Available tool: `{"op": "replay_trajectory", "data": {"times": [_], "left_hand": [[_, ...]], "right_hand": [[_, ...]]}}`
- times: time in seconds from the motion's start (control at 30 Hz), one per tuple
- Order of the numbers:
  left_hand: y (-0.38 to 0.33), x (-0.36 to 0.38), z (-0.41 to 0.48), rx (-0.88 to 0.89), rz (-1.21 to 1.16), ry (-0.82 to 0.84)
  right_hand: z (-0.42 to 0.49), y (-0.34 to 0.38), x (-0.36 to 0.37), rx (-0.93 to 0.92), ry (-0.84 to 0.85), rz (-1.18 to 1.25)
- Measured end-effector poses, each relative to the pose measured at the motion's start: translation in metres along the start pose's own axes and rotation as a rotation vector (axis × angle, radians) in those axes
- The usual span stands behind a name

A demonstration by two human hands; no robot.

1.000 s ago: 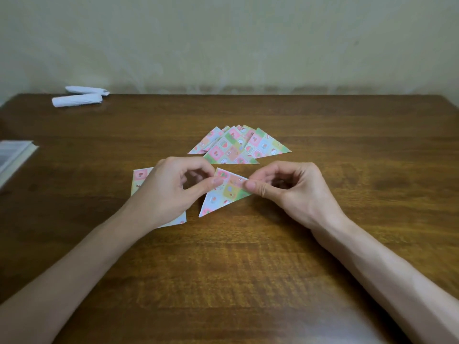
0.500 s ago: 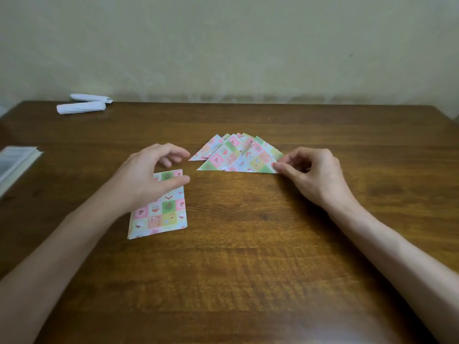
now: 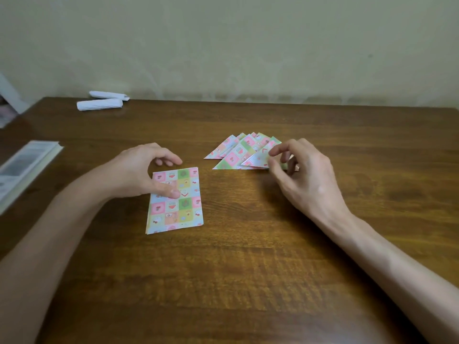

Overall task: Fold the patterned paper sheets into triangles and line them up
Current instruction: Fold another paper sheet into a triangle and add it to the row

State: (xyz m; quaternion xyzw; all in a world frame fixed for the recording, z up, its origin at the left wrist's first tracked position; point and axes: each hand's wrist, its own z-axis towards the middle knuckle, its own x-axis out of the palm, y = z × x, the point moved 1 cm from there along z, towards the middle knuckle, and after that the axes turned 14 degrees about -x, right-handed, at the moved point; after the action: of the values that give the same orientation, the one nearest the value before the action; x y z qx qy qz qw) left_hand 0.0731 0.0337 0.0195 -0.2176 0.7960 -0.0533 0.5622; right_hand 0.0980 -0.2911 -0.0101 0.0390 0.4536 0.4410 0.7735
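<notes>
A stack of patterned square sheets (image 3: 176, 207) lies flat on the wooden table (image 3: 248, 256), left of centre. My left hand (image 3: 141, 170) rests its thumb on the stack's upper part, while its fingers arch over the far edge. Several folded patterned triangles (image 3: 236, 152) lie overlapped in a row beyond the middle of the table. The newest triangle (image 3: 258, 160) is at the row's right end. My right hand (image 3: 308, 177) hovers at that end with fingers loosely spread and holds nothing.
Two white rolled papers (image 3: 99, 104) lie near the table's far left corner by the wall. A book or booklet (image 3: 24, 167) sits at the left edge.
My right hand carried the folded triangle to the right end of the row and let it go. My left hand moved onto the stack of square sheets.
</notes>
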Motion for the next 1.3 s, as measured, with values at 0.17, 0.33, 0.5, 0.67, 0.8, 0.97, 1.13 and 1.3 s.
{"op": "replay_trajectory", "data": {"times": [0.17, 0.33, 0.5, 0.67, 0.8, 0.97, 1.13, 1.3], "left_hand": [[0.003, 0.002, 0.004, 0.01, -0.047, 0.013], [0.004, 0.0, 0.003, 0.043, -0.079, -0.024], [0.009, -0.003, 0.003, 0.061, -0.189, -0.185], [0.009, -0.001, 0.002, 0.076, -0.211, -0.195], [0.008, -0.003, 0.001, 0.076, -0.219, -0.204], [0.004, -0.005, -0.004, 0.075, -0.296, -0.194], [-0.007, -0.011, -0.02, 0.013, -0.516, -0.06], [-0.027, -0.003, -0.034, 0.042, -0.758, -0.052]], "right_hand": [[-0.006, 0.034, 0.021, -0.141, 0.228, 0.124], [-0.008, 0.072, 0.062, -0.359, 0.451, -0.026], [-0.008, 0.08, 0.075, -0.364, 0.433, -0.094], [-0.013, 0.086, 0.083, -0.393, 0.346, -0.087], [-0.015, 0.088, 0.084, -0.391, 0.301, -0.009], [-0.012, 0.086, 0.076, -0.279, 0.245, 0.165], [-0.005, 0.076, 0.054, -0.122, 0.251, 0.273], [-0.006, 0.063, 0.037, 0.112, 0.176, 0.596]]}}
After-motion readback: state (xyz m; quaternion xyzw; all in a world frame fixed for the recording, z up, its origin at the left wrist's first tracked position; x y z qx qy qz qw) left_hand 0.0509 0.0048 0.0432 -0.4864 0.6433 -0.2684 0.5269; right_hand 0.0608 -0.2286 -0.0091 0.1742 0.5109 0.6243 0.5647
